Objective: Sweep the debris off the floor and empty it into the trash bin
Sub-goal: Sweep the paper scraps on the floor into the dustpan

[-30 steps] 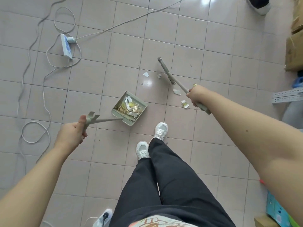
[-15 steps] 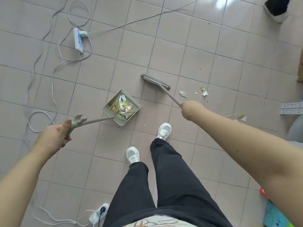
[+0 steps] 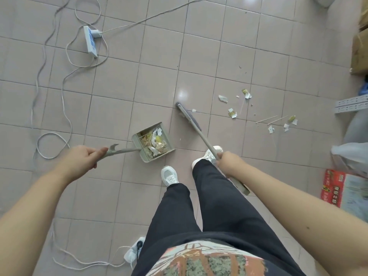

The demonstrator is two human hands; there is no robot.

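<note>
On tiled floor [image 3: 119, 108], hands grip dustpan [image 3: 153, 142] and broom [image 3: 189, 118]; debris [image 3: 247, 108] beyond.

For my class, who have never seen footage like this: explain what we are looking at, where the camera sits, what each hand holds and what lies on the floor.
There is no machine here. The camera is worn on a person's head and looks down, so you see their own arms, black trousers and white shoes. The left hand grips the long handle of a pale green plastic dustpan, which rests on the tiled floor and already holds crumpled paper and yellowish wrappers. The right hand grips the pale handle of a broom, whose head touches the floor to the right of the dustpan. Further right lie unswept paper scraps and thin wooden sticks. A white power strip with trailing cables lies at the upper left. No trash bin is clearly visible.
</note>
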